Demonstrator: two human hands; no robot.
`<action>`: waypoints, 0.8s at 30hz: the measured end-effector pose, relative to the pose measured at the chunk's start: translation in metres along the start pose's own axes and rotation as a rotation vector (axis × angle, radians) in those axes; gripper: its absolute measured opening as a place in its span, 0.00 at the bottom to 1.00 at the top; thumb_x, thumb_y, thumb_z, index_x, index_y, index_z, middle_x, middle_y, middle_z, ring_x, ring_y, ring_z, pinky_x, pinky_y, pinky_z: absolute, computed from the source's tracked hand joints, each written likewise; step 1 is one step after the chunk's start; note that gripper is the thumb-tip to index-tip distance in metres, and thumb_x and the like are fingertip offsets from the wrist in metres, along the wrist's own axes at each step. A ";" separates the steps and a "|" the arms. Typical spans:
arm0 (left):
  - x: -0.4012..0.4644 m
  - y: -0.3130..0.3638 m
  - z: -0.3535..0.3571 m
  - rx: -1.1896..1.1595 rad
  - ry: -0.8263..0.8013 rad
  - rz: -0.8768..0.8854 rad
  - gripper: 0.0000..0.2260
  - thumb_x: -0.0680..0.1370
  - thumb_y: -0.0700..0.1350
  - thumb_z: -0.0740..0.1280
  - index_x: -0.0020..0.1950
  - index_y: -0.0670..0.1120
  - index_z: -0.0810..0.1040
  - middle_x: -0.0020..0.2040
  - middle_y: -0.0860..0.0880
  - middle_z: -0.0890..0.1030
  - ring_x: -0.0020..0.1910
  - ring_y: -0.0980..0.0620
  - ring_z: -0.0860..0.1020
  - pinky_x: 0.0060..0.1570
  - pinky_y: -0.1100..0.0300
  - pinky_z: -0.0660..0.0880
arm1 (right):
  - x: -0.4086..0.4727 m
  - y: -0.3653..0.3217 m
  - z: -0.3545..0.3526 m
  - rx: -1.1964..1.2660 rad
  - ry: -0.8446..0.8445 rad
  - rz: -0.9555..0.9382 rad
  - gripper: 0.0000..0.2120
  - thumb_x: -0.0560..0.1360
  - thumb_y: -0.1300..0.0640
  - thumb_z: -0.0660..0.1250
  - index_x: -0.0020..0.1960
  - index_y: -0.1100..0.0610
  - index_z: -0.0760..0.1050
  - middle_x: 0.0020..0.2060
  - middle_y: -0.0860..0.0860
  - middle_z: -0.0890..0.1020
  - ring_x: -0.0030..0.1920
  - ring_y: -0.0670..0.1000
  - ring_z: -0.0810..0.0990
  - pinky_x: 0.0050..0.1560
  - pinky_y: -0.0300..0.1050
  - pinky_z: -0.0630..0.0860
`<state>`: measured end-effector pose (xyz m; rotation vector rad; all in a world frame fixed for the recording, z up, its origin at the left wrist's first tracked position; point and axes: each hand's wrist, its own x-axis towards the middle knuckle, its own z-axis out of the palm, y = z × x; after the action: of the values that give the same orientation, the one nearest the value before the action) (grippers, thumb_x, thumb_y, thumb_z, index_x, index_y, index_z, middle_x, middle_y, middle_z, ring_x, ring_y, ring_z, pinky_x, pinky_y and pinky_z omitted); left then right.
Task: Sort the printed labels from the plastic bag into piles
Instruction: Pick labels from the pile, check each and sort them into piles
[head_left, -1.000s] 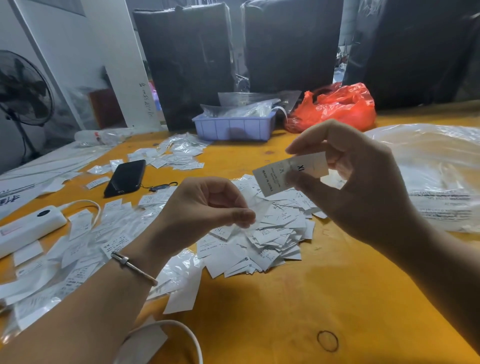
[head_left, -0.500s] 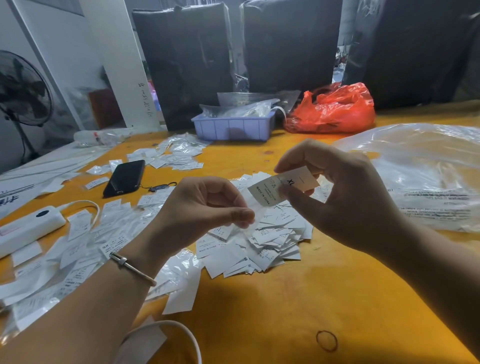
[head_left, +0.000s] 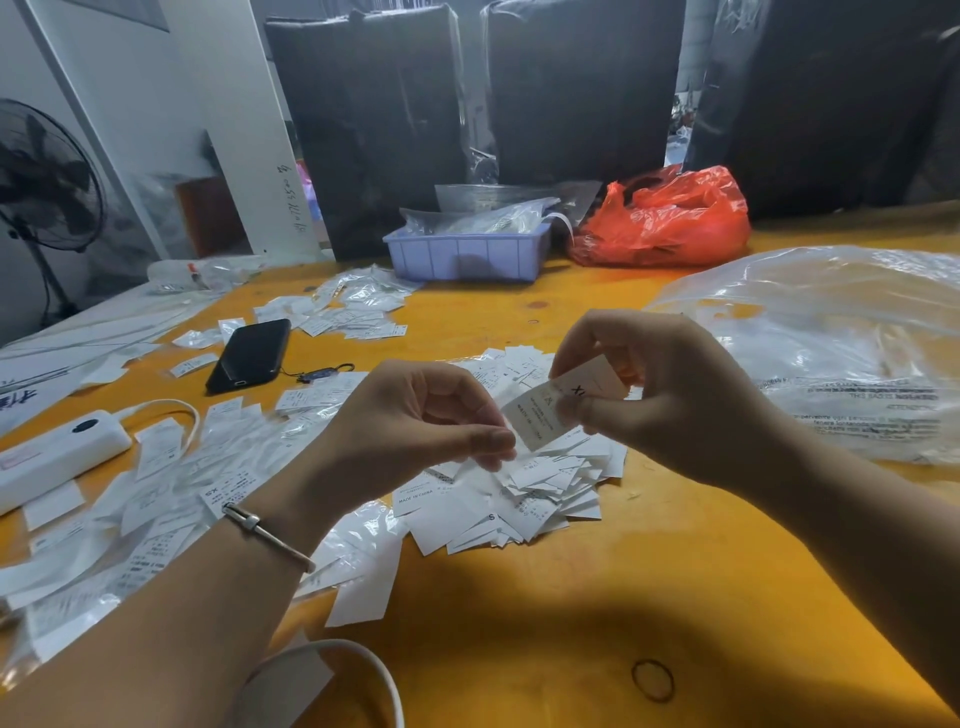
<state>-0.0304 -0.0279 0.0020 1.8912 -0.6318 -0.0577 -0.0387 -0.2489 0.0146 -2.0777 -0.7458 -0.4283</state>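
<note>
Head view: a heap of small white printed labels (head_left: 524, 499), thin rectangular slips with black text, lies loose on a smooth orange-yellow counter (head_left: 519, 623). Just above the heap, two hands meet. The right hand (head_left: 691, 405) pinches one label (head_left: 563, 402), marked with an "X" size code, its fingers (head_left: 582, 410) curled narrowly round the slip's edge. The left hand (head_left: 410, 431), a thin metal bangle (head_left: 267, 538) at its wrist, has thumb and forefinger closed tip to tip beside that label's lower corner; whether they grip a slip of their own cannot be told.

Left of the heap, more labels and crinkled clear sleeves (head_left: 156, 499) spread in a wide scatter, and a further loose patch (head_left: 343, 312) lies beyond it. One glossy black phone (head_left: 249, 356) rests flat left of the heap, between the two patches. One white rounded power strip (head_left: 57, 457) with a white cable sits further left. Right of the heap, one large clear plastic bag (head_left: 831, 353), wrinkled and printed with small text, sags on the counter. Behind the heap stand one pale blue ribbed plastic tray (head_left: 467, 254) and one crumpled red plastic bag (head_left: 670, 221). A single dark rubber band (head_left: 653, 680) lies in front of the heap.
</note>
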 end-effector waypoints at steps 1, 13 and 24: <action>0.000 0.000 0.000 0.001 -0.006 0.000 0.09 0.66 0.46 0.75 0.41 0.41 0.83 0.41 0.45 0.86 0.38 0.46 0.85 0.36 0.67 0.78 | 0.000 0.000 0.001 0.021 -0.017 0.010 0.09 0.68 0.68 0.73 0.40 0.56 0.78 0.36 0.53 0.83 0.36 0.53 0.81 0.35 0.52 0.78; 0.002 -0.005 -0.002 -0.027 0.034 -0.015 0.09 0.69 0.49 0.74 0.44 0.45 0.83 0.43 0.47 0.87 0.39 0.46 0.85 0.35 0.64 0.78 | 0.001 0.005 0.002 0.289 0.155 0.028 0.08 0.69 0.70 0.72 0.45 0.60 0.80 0.38 0.56 0.83 0.37 0.52 0.82 0.40 0.44 0.81; 0.003 -0.008 0.000 -0.071 0.029 -0.014 0.14 0.68 0.47 0.74 0.46 0.37 0.82 0.42 0.43 0.86 0.40 0.44 0.85 0.39 0.61 0.80 | -0.006 0.009 0.037 0.028 0.168 -0.056 0.03 0.70 0.62 0.75 0.44 0.57 0.85 0.35 0.47 0.85 0.33 0.46 0.81 0.35 0.38 0.76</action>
<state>-0.0246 -0.0278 -0.0040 1.8251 -0.5898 -0.0607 -0.0366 -0.2244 -0.0158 -1.9711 -0.7066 -0.6117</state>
